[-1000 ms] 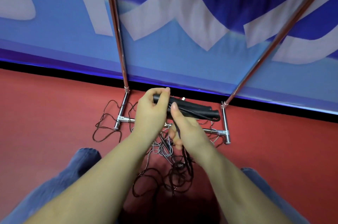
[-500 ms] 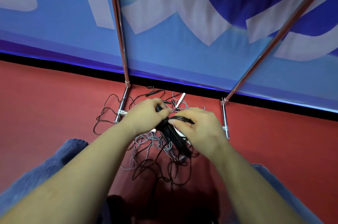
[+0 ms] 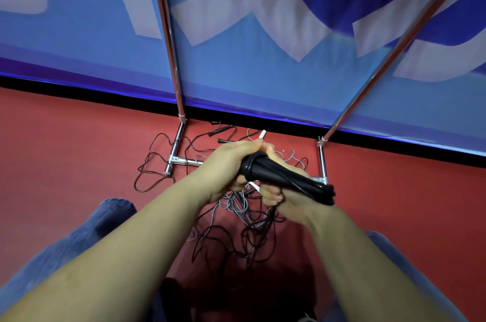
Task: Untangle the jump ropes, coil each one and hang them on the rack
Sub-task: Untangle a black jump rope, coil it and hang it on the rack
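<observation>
While both hands are meeting above the red floor [image 3: 79, 164], the left hand [image 3: 228, 166] is wrapping its fingers around the black handles [image 3: 284, 177], and the right hand [image 3: 292, 198] is closing on them from below. Tangled ropes [image 3: 236, 221] are lying underneath, between the rack [image 3: 175, 153] feet.

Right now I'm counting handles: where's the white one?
In the head view, the white handle pokes out past the left hand, on the red floor between the rack's feet.
</observation>
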### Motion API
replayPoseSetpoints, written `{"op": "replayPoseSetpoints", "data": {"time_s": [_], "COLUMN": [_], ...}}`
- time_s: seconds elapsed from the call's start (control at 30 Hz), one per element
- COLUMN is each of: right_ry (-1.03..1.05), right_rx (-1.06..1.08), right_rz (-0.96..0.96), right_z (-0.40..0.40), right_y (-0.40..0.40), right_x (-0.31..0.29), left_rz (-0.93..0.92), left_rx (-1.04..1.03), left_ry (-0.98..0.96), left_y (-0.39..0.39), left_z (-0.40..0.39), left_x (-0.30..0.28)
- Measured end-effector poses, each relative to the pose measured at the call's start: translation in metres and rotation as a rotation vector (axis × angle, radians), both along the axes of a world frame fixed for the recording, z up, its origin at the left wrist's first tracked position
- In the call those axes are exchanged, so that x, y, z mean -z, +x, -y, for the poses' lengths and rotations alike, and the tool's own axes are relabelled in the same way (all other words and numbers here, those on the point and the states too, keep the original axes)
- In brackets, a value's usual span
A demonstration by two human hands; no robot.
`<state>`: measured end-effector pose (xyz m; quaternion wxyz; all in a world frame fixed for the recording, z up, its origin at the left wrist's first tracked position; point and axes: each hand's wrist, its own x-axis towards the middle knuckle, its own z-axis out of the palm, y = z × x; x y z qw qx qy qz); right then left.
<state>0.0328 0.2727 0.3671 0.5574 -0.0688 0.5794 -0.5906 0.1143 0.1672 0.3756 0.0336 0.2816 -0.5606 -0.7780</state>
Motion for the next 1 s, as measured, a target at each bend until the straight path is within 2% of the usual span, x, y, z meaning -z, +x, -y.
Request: {"op": "replayPoseSetpoints", "data": {"time_s": [0.03, 0.13, 0.2, 0.27, 0.33, 0.43, 0.5, 0.6, 0.7, 0.77, 0.9, 1.0], "right_ry": [0.037, 0.212, 0.195, 0.144, 0.109, 0.095, 0.091, 0.161, 0.175, 0.221, 0.268, 0.265], "right_rx": [0.021, -0.005, -0.031, -0.067, -0.156, -0.333, -0.381, -0.282, -0.119, -0.156, -0.331, -0.338], "right_rz": [-0.024, -0.314, -0.399, -0.430, -0.502, -0.780, -1.000, -1.224, -1.240, -1.194, -0.820, -0.703], "right_z": [0.003, 0.012, 0.014, 0.014, 0.011, 0.005, 0.000, -0.004, -0.009, -0.012, -0.011, -0.009], "right_y": [0.004, 0.018, 0.023, 0.025, 0.027, 0.032, 0.031, 0.014, -0.005, -0.011, -0.014, -0.014], "right_x": [0.004, 0.011, 0.009, 0.001, -0.007, -0.015, -0.016, -0.020, -0.015, -0.010, -0.007, -0.015], "left_rz": [-0.003, 0.085, 0.150, 0.192, 0.206, 0.230, 0.304, 0.385, 0.301, 0.200, 0.127, 0.103], "left_rx": [-0.039, -0.280, -0.434, -0.510, -0.556, -0.571, -0.497, -0.309, -0.086, 0.020, 0.075, 0.080], "left_ry": [0.026, 0.126, 0.107, -0.066, -0.332, -0.631, -0.717, -0.765, -0.685, -0.555, -0.425, -0.365], "left_y": [-0.002, -0.009, -0.010, -0.009, -0.006, -0.001, 0.001, 0.001, 0.001, 0.000, 0.004, 0.006], "left_z": [-0.002, -0.001, 0.006, 0.016, 0.023, 0.029, 0.029, 0.029, 0.024, 0.018, 0.016, 0.015], "left_x": [0.001, 0.003, 0.003, 0.006, 0.009, 0.011, 0.014, 0.021, 0.014, 0.005, -0.002, -0.004]}}
